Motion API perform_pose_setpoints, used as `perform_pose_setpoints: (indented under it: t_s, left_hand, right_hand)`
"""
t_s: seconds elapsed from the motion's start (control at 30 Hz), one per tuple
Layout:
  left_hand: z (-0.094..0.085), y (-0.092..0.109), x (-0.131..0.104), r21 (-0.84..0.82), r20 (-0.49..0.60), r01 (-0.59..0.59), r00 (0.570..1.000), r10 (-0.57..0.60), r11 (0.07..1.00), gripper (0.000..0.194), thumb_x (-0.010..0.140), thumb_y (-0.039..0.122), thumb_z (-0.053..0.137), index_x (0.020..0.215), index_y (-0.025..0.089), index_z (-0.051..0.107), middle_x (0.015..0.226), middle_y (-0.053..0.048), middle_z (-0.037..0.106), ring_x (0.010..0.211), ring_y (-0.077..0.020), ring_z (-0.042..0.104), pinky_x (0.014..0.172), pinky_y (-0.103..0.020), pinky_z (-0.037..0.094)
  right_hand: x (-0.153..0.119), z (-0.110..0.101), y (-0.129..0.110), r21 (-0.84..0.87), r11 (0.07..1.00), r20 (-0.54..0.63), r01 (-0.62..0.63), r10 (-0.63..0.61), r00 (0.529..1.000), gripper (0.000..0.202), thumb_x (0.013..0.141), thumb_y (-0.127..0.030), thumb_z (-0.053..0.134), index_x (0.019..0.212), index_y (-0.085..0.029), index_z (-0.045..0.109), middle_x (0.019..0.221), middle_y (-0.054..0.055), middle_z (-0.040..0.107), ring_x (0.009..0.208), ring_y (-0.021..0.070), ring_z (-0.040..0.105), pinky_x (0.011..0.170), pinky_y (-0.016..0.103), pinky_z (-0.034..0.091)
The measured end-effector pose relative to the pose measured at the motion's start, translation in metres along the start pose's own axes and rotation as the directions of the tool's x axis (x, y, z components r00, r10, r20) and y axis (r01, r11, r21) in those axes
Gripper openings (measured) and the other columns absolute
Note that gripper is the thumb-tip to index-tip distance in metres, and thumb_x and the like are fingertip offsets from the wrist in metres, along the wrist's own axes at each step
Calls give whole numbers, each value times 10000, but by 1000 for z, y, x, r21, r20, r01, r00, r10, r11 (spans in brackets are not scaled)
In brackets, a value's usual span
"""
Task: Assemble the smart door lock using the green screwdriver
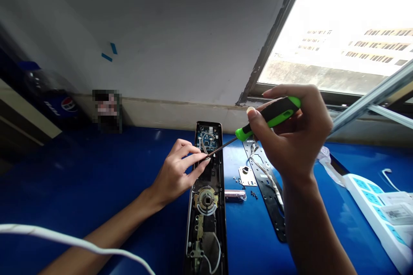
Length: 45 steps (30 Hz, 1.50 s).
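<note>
My right hand (287,131) is closed around a green and black screwdriver (272,116), whose shaft slants down to the left. The screwdriver's tip meets the fingertips of my left hand (180,163), which are pinched together over the upper part of an opened electronic door lock housing (222,219). Whatever small thing those fingers hold is hidden. Inside the long black housing, a circuit board (206,139) with thin wires sits at the far end. Nearer to me is a round metal hub (207,200) with a square hole.
Right of the housing lie a black perforated plate (272,208) with a wire bundle, a small metal plate (248,176), several loose screws (254,194) and a pinkish cylinder (235,195). A white power strip (371,210) is farther right. A white cable (87,245) crosses the lower left; a Pepsi bottle (54,94) stands behind.
</note>
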<state>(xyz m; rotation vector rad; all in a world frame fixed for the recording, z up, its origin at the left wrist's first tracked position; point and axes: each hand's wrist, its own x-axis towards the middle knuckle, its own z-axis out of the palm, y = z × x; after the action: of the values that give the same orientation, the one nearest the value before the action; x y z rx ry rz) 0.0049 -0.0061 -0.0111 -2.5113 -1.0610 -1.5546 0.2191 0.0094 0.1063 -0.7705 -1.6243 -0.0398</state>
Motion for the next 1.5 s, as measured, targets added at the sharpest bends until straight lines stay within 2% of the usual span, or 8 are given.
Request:
perform_pose_setpoints:
  t_s: [0.3,0.43,0.53,0.73,0.93,1.3,1.4,1.5]
  left_hand:
    - [-2,2,-5,3,25,-2,1000,1,1000,125,946,143,721,1063,172,754,951,-63,720,942,-207,551,815,-357,549]
    - [-2,2,-6,-6,-3,6,1000,-6,1000,116,939,149,734,1044,191,763,934,-57,729,928,-208,562,812,-369,558]
    - [-2,2,-8,-22,-4,10,1000,-10,1000,146,938,147,737,1068,203,771,944,-57,737,935,-210,568,818,-378,560]
    - [1,-2,-13,-36,-49,44,998,-46,998,157,942,160,736,1077,221,787,967,-61,736,928,-207,570,785,-373,560]
    - [1,-1,-13,-74,-98,43,994,-50,996,158,922,154,760,1059,224,795,917,-46,730,880,-186,561,758,-347,551]
    - [0,0,-11,-117,-112,73,990,-86,990,102,907,178,778,991,230,805,883,-42,737,849,-189,594,740,-358,554]
    - [0,2,-11,-116,-107,85,989,-98,990,93,911,179,772,987,224,801,882,-44,735,846,-190,592,736,-357,552]
    - [1,2,-12,-99,-112,106,987,-116,990,76,923,181,754,977,215,795,886,-47,727,856,-193,591,751,-361,548]
  right_hand:
    - [-3,1,2,22,999,47,26,-27,999,239,854,-220,743,1056,-275,627,925,12,652,780,192,721,454,287,521]
    - [-5,9,4,59,998,54,0,-3,999,309,844,-291,791,1076,-298,588,830,-26,622,698,170,694,446,282,548]
    - [-6,12,5,89,996,51,1,-6,999,288,840,-300,803,1030,-296,586,784,-45,584,611,138,643,420,268,544]
    - [-3,10,3,28,999,-50,23,-22,999,234,854,-241,779,985,-286,591,801,-37,549,589,118,596,415,250,514]
    - [-4,11,0,58,998,-78,39,-35,996,232,846,-214,784,963,-274,593,795,-40,515,555,97,540,387,239,459]
    - [-5,19,4,40,999,-133,-20,25,991,294,786,-219,861,901,-277,597,782,-37,561,566,104,583,388,218,486]
    - [-6,16,2,64,998,-49,-30,33,998,274,840,-294,827,1028,-288,627,772,-33,606,588,127,621,437,248,539]
    - [-6,9,1,174,981,193,-82,48,980,511,895,-275,754,1359,-301,541,935,11,731,808,199,742,693,369,679]
